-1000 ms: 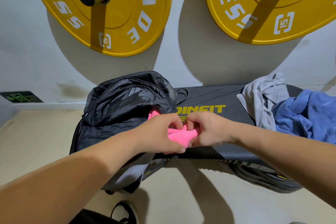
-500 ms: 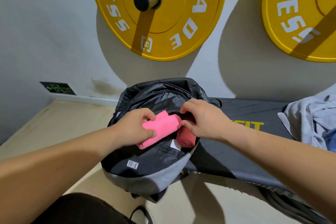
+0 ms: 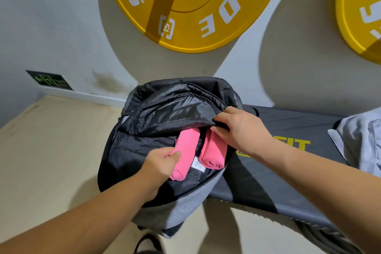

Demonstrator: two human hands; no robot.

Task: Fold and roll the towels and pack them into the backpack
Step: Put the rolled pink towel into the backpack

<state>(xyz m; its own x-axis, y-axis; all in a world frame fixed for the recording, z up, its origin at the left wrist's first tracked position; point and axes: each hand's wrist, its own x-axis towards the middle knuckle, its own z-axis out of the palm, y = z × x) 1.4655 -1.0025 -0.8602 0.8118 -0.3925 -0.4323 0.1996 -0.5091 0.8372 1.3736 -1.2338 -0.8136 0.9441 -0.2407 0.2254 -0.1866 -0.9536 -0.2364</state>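
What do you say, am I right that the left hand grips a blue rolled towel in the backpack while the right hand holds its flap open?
Not quite: the head view shows the left hand gripping a pink rolled towel, not blue. Otherwise right.

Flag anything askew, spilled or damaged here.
Nothing spilled or damaged. The backpack overhangs the end of the bench. The right hand holds its flap open, and the left hand grips a pink roll beside a second roll inside. A grey towel lies crumpled, unrolled, on the bench.
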